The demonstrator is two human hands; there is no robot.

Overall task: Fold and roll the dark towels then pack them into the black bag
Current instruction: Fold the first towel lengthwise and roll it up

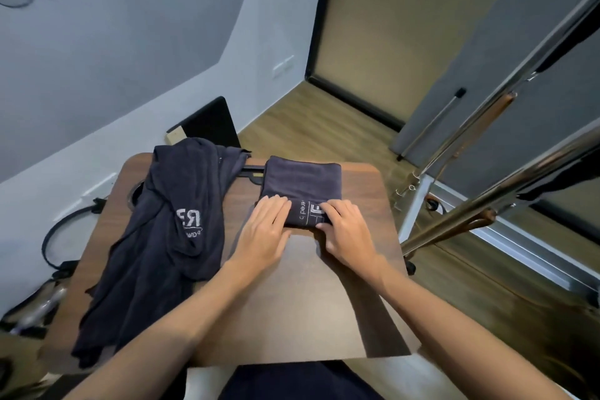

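Hands lay on the folded dark navy cloth towel (302, 187): left hand (264, 230) flat with straight fingers, right hand (347, 230) curled, gripping its rolled near edge, on the brown wooden surface (302, 302).

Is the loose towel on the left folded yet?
No, the loose towel lies crumpled and draped over the table's left side, while both hands work the folded towel.

On the wall (97, 42), upper left, big raised grey letters read "ON", cut off at the frame edge. The loose towel (156, 230) left of the folded towel (302, 185) shows white "RE", mirrored. The folded towel's near edge carries small pale lettering, only partly legible.
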